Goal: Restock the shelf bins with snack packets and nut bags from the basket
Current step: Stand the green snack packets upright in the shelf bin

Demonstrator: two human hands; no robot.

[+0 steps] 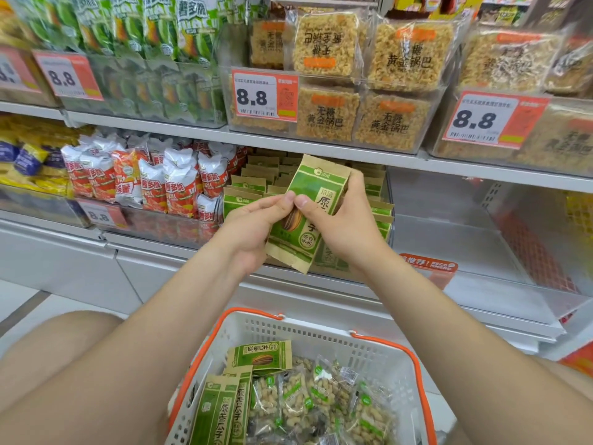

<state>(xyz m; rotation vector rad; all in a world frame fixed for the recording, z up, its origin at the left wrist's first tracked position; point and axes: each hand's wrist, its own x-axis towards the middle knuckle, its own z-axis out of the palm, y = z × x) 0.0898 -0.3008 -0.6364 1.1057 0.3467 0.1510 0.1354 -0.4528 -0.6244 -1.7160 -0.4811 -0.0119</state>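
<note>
At 9 o'clock stand red and white snack packets [173,184]. Next, the left hand [253,229] has its grip on the left edge of a seed packet [317,184], thumb on the front and fingers behind. The seed packet is in the middle of the view, held up and tipped a bit, its top toward 1 o'clock. It is brown paper with a green front, a small white mark at the top, big dark letters and a striped seed picture. The right hand [346,226] has its grip on the right side, thumb on the front. Rows of matching packets [248,183] stand behind it. At 6 o'clock, a white basket [321,342] with orange handles holds green seed packs [260,356] and clear nut bags [321,399].
</note>
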